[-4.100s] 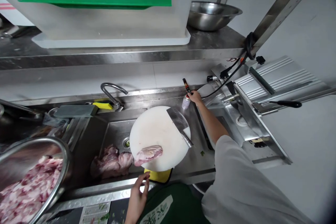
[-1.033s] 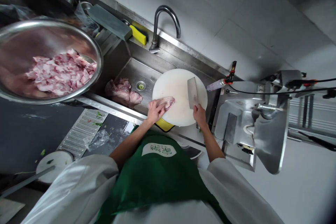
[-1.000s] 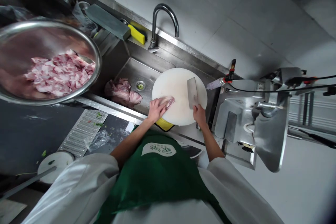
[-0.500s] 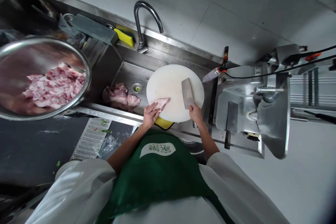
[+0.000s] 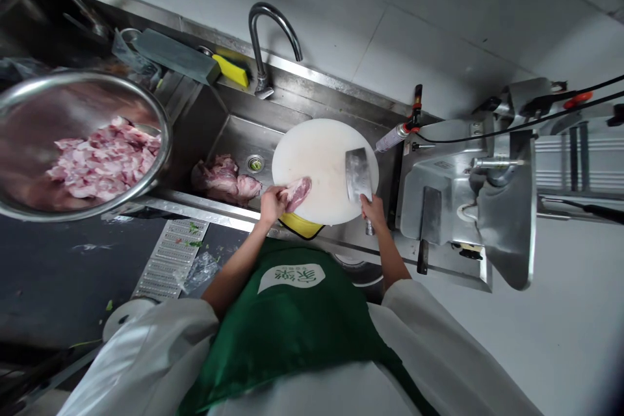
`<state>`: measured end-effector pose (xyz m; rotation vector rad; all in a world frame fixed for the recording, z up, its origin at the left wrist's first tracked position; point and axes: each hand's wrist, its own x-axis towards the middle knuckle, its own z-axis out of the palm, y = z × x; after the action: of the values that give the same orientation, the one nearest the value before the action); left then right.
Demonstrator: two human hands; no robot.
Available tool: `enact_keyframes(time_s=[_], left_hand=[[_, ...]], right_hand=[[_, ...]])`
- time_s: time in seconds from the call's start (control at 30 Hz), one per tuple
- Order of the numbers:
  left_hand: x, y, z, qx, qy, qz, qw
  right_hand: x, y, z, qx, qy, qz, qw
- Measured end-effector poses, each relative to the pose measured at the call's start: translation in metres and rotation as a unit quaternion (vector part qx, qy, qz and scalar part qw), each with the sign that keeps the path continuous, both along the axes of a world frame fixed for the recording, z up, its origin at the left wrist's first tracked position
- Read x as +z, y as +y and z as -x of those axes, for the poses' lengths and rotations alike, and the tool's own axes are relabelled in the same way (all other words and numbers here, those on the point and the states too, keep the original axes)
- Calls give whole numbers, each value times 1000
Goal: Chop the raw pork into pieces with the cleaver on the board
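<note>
My left hand (image 5: 272, 203) pinches the left end of a piece of raw meat (image 5: 298, 194), whose red cut side shows at the lower left edge of the round white cutting board (image 5: 322, 149). My right hand (image 5: 374, 209) is closed round the handle of a cleaver (image 5: 359, 174), its broad blade over the right part of the board, apart from the meat. Larger chunks of raw meat (image 5: 227, 181) lie in the sink left of the board. Several small cut pieces of meat (image 5: 110, 159) fill part of a big steel bowl (image 5: 163, 162) at far left.
The board rests over the steel sink (image 5: 244, 130), with a yellow item (image 5: 302, 226) under its near edge. Behind stands a curved faucet (image 5: 263, 45). A sharpening stone-like grey block (image 5: 175, 55) and yellow scraper (image 5: 231, 70) lie back left. A metal slicing machine (image 5: 453, 201) stands right, beside a gas torch (image 5: 394, 136).
My left hand has gone from lying flat on the meat to gripping its end, and the meat is turned so its red side shows. The cleaver has shifted slightly right and toward me.
</note>
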<state>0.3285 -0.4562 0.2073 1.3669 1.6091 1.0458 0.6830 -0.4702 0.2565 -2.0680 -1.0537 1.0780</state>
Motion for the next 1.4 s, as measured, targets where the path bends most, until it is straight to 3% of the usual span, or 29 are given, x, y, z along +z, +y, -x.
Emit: enact_keyframes(time_s=[0.07, 0.13, 0.23, 0.37, 0.5, 0.57, 0.63, 0.77, 0.87, 0.97, 1.07, 1.17, 1.23, 1.3, 1.4], left_hand=[[1, 0, 9, 46, -125, 62, 989], [7, -4, 23, 99, -261, 91, 956], [27, -14, 52, 142, -395, 48, 907], [68, -21, 103, 150, -450, -18, 880], [103, -13, 140, 197, -491, -70, 846], [112, -10, 148, 219, -498, -68, 837], [113, -10, 151, 232, -490, -36, 840], [101, -24, 145, 209, -426, 23, 880], [92, -32, 137, 156, -348, 33, 924], [94, -25, 129, 135, -301, 29, 944], [106, -2, 111, 108, -236, -7, 966], [109, 23, 71, -17, -69, -89, 993], [98, 30, 36, -133, 58, -128, 981], [76, 27, 2, -226, 162, -119, 953], [39, 5, -28, -291, 276, -78, 913]], right_hand=[[-3, -11, -6, -28, 41, -9, 999], [-4, -23, -5, -33, 53, -5, 998], [-5, -36, 12, -22, 50, 9, 998], [-6, -42, 72, 66, 2, 55, 996], [-2, -36, 141, 233, -50, 59, 969], [3, -30, 153, 277, -77, 29, 957], [9, -22, 141, 248, -89, 14, 965], [23, -7, 72, 108, -116, 51, 986], [33, -3, 37, 108, -256, 75, 958], [39, -14, 44, 180, -381, 84, 903], [39, -36, 74, 244, -421, 79, 870], [30, -61, 90, 253, -458, 94, 847], [21, -81, 86, 255, -468, 130, 836], [13, -107, 72, 271, -462, 159, 829], [3, -155, 43, 285, -462, 173, 822]])
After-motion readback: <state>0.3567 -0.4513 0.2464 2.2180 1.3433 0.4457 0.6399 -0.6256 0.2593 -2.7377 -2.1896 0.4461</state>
